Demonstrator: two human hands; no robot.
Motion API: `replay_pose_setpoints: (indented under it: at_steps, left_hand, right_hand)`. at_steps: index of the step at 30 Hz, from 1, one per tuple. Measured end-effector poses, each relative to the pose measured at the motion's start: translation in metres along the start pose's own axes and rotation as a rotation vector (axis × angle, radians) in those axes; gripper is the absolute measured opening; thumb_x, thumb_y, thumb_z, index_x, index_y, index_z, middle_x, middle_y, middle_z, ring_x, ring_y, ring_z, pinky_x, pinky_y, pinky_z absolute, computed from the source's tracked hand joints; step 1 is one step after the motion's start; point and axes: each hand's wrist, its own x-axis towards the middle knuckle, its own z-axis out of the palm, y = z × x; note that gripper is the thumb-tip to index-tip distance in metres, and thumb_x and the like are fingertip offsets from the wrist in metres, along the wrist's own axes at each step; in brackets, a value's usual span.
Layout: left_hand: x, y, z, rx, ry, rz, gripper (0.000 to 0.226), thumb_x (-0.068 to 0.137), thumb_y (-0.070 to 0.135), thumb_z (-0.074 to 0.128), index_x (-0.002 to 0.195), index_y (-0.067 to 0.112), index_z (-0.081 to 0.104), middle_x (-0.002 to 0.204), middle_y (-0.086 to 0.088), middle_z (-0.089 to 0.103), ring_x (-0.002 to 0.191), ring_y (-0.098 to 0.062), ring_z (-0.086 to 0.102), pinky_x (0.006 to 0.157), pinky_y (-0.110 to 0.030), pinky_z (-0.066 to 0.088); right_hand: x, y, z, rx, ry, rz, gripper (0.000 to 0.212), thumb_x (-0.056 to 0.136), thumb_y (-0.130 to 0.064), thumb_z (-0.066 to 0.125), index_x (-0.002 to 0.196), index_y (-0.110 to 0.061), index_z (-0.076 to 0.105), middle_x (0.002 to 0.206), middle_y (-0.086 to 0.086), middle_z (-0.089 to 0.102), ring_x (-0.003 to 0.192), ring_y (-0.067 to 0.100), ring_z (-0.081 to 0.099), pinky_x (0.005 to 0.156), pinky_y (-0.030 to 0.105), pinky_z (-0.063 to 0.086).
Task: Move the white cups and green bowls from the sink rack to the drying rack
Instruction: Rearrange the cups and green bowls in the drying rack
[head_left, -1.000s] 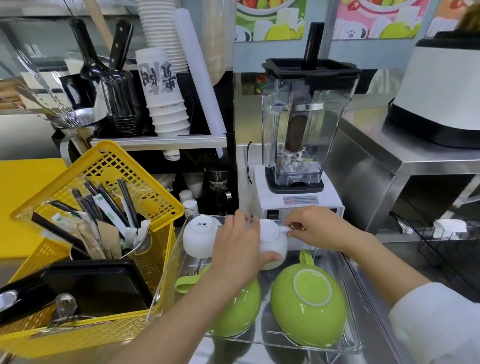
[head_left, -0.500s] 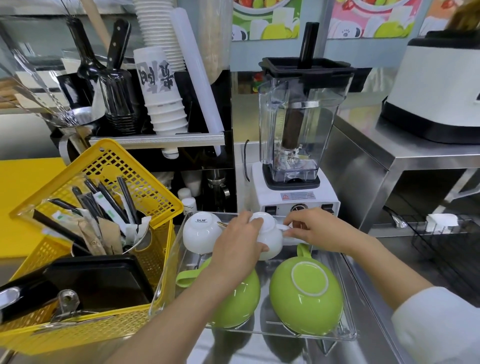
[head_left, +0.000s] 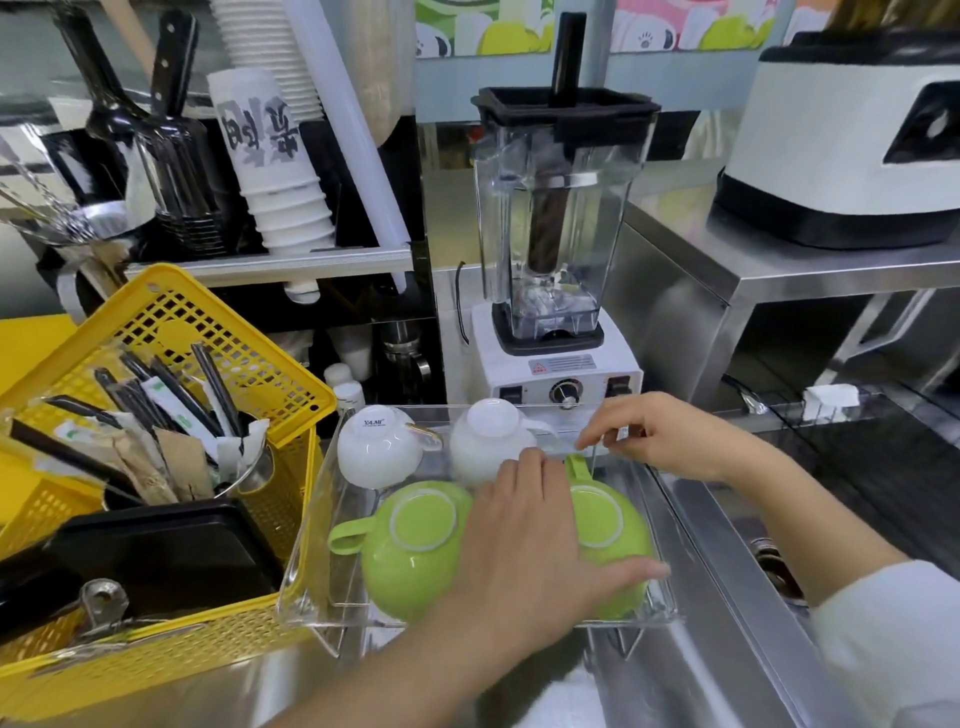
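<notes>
Two white cups stand upside down at the back of the clear drying rack (head_left: 311, 525): the left white cup (head_left: 376, 447) and the right white cup (head_left: 485, 441). In front of them lie two upturned green bowls. The left green bowl (head_left: 410, 551) shows fully. My left hand (head_left: 530, 545) lies palm down over the right green bowl (head_left: 618, 525), thumb stretched along its front, fingertips near the right cup. My right hand (head_left: 670, 436) hovers at the rack's back rim, its fingertips just right of that cup's handle and apart from it.
A yellow basket (head_left: 171, 457) with utensils and a black tray stands left of the rack. A blender (head_left: 561, 260) stands right behind it. Paper cup stacks (head_left: 275, 171) sit on a shelf. A steel counter with a white machine (head_left: 852, 140) is at the right.
Both hands have let go of the right white cup, which now rests upside down in the rack. My left hand has slid back over the right green bowl; my right hand drew slightly right.
</notes>
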Motion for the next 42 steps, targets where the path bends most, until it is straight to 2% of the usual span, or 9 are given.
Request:
replay_pose_setpoints:
  at_steps: [7,9,13,20,23,25,31,36,42]
  left_hand:
    - [0.004,0.002,0.007,0.06,-0.071,-0.019,0.086,0.047,0.086,0.028,0.081,0.015,0.061,0.077,0.002,0.059,0.066,-0.019,0.058,0.057,-0.029,0.05]
    - [0.005,0.002,0.004,0.023,-0.13,0.008,0.082,0.056,0.081,0.039,0.098,0.013,0.059,0.092,-0.002,0.057,0.082,-0.023,0.058,0.069,-0.034,0.049]
    - [0.009,-0.003,0.001,-0.07,-0.299,0.025,0.086,0.066,0.061,0.068,0.132,0.016,0.037,0.127,0.0,0.042,0.118,-0.021,0.041,0.096,-0.034,0.036]
    - [0.014,-0.022,-0.009,-0.259,-0.422,0.045,0.093,0.068,0.028,0.079,0.144,0.022,0.026,0.15,0.011,0.028,0.135,-0.011,0.03,0.104,-0.025,0.03]
    - [0.016,-0.028,-0.011,-0.284,-0.459,0.059,0.096,0.069,0.02,0.079,0.146,0.025,0.022,0.153,0.014,0.023,0.138,-0.008,0.025,0.104,-0.018,0.023]
    - [0.018,-0.03,-0.012,-0.286,-0.481,0.071,0.096,0.069,0.017,0.079,0.146,0.026,0.022,0.154,0.013,0.022,0.139,-0.008,0.024,0.104,-0.017,0.022]
    - [0.021,-0.029,-0.013,-0.165,-0.544,0.09,0.098,0.074,0.02,0.075,0.148,0.03,0.012,0.154,-0.002,0.011,0.14,-0.019,0.017,0.11,-0.029,0.024]
    - [0.009,-0.016,-0.007,-0.053,-0.505,0.09,0.108,0.069,0.059,0.067,0.148,0.025,0.002,0.154,-0.003,0.005,0.141,-0.023,0.008,0.115,-0.041,0.02]
    - [0.008,-0.022,-0.005,-0.194,-0.428,0.046,0.095,0.069,0.045,0.075,0.144,0.031,0.019,0.144,0.0,0.023,0.133,-0.022,0.026,0.107,-0.035,0.031]
  right_hand:
    - [-0.004,0.011,0.017,-0.065,-0.032,-0.006,0.043,0.083,0.003,0.055,0.113,-0.026,0.063,0.112,-0.006,0.057,0.103,0.007,0.051,0.077,0.0,0.033]
    - [-0.005,0.013,0.02,-0.115,0.0,-0.029,0.041,0.083,-0.002,0.058,0.115,-0.028,0.061,0.112,-0.01,0.054,0.104,0.002,0.044,0.085,0.005,0.03]
    - [-0.007,0.018,0.021,-0.241,0.024,-0.019,0.031,0.085,-0.015,0.059,0.111,-0.033,0.058,0.119,-0.012,0.053,0.107,0.003,0.036,0.096,0.034,0.027]
    - [-0.01,0.018,0.026,-0.155,0.017,-0.007,0.018,0.084,-0.016,0.062,0.1,-0.023,0.064,0.089,-0.015,0.059,0.079,0.001,0.047,0.079,0.023,0.027]
    - [-0.014,0.019,0.026,-0.153,0.034,0.017,0.016,0.084,-0.02,0.062,0.099,-0.022,0.066,0.095,-0.006,0.065,0.086,0.011,0.052,0.08,0.017,0.029]
    - [-0.018,0.021,0.026,-0.171,0.042,0.024,0.015,0.083,-0.026,0.063,0.097,-0.026,0.066,0.1,-0.006,0.067,0.095,0.012,0.052,0.087,0.025,0.025]
    - [-0.029,0.019,0.027,-0.173,0.081,0.013,0.017,0.081,-0.026,0.066,0.098,-0.024,0.066,0.101,-0.005,0.064,0.103,0.01,0.049,0.091,0.029,0.021]
    - [-0.035,0.016,0.031,-0.208,0.112,-0.009,0.019,0.081,-0.029,0.065,0.099,-0.025,0.068,0.086,-0.017,0.056,0.095,0.009,0.047,0.082,0.018,0.021]
    - [-0.039,0.015,0.033,-0.193,0.117,-0.022,0.024,0.076,-0.033,0.069,0.099,-0.027,0.069,0.077,-0.023,0.054,0.086,-0.012,0.041,0.085,0.014,0.019]
